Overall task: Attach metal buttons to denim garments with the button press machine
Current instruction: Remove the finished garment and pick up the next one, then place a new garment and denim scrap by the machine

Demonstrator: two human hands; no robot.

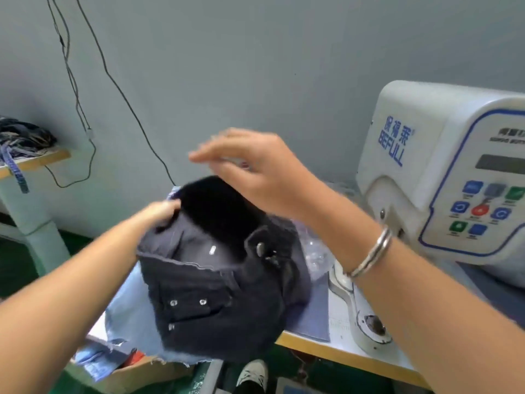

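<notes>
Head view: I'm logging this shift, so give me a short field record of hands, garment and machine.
left hand: grips the far edge of the dark garment
right hand: open, above the garment, apart from it
garment: bunched on the table, metal buttons showing
press: white, at right, nothing under it
bracelet: on the right wrist

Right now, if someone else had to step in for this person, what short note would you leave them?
Left hand grips the far edge of the dark denim garment, bunched on the table left of the button press machine.
Right hand hovers open above it, holding nothing.
Done: metal buttons already show on the garment.
Left: whether it needs more I cannot tell; light denim pieces lie underneath, no buttons visible on them.
</notes>
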